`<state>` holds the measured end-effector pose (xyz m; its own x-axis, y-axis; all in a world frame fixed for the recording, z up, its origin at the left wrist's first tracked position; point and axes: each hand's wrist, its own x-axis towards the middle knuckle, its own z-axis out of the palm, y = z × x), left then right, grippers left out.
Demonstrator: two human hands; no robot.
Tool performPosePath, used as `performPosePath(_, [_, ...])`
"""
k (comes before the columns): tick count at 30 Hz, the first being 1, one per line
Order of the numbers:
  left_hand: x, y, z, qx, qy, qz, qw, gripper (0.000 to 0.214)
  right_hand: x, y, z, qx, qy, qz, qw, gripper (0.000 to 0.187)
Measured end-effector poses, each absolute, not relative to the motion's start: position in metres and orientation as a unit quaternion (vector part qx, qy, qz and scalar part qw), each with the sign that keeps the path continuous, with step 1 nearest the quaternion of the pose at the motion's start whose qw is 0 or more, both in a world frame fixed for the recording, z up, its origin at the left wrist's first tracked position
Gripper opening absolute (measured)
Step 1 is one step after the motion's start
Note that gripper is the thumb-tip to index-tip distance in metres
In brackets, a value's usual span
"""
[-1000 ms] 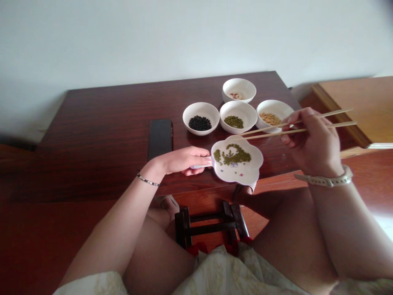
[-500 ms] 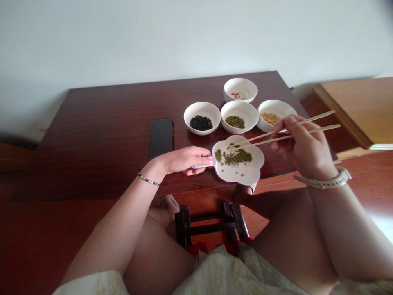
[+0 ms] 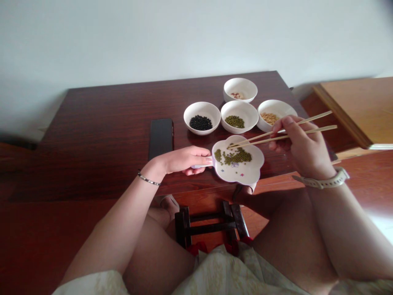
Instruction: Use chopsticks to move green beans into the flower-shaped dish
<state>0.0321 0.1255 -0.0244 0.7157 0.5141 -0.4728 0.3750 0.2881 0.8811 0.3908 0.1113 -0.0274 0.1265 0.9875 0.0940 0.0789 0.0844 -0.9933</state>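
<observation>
Head camera: the left hand [image 3: 187, 159] is gripping, closed, the handle [image 3: 202, 166] of a flower-shaped dish [image 3: 251, 174] at the front edge of the bench [image 3: 107, 123]. The right hand [image 3: 307, 148] is clasping chopsticks [image 3: 264, 141], their tips nearly meeting by green beans [image 3: 240, 156] lying in the dish

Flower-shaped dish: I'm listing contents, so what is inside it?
Inside the flower-shaped dish are loose green beans, mostly clustered, with chopsticks reaching in. Small printed motifs show on its white surface. The surface beneath the beans is covered and cannot be seen.
</observation>
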Motion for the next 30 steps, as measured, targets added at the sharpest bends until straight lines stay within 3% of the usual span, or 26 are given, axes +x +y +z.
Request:
performPosePath(15, [0.032,0.125,-0.025,0.592,0.375,0.05,0.712,0.044,0.401,0.124,-0.032,-0.495,-0.444,0.41,0.624,0.039])
performPosePath(30, [0.032,0.125,-0.024,0.593,0.377,0.05,0.71,0.04,0.397,0.118,-0.035,-0.525,-0.478,0.455,0.537,0.049])
